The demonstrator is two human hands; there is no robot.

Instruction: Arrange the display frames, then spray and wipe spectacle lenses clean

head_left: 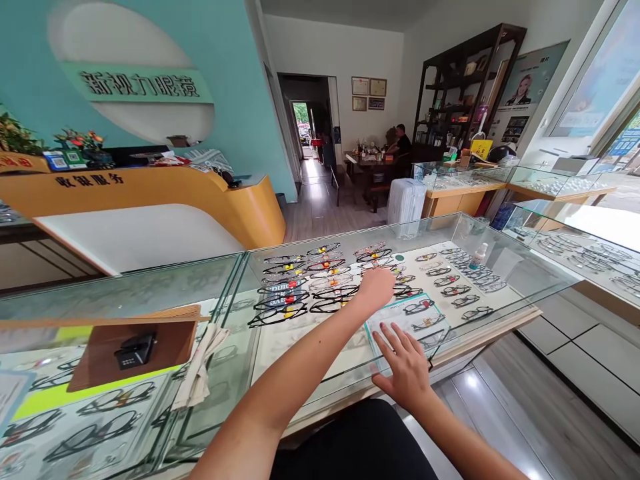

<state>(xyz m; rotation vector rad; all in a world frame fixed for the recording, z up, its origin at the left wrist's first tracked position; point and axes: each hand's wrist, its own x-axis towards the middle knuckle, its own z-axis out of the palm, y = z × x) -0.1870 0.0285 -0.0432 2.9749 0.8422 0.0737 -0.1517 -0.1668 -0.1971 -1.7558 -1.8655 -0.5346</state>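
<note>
My left hand (377,287) reaches far forward over the glass display case (505,227), among rows of eyeglass frames (300,283) laid out inside. Its fingers curl away behind the back of the hand, so I cannot tell whether they hold a frame. My right hand (406,368) lies flat with its fingers spread at the near edge of the case, over a teal-edged printed card (400,313) that carries a few frames. It holds nothing.
A brown tray with a small black device (135,350) and a folded cloth (200,370) sit at the left. A small bottle (479,255) stands on the glass at the right. An orange reception counter (150,187) is behind, and more showcases (575,247) stand right. People sit at a far table (395,143).
</note>
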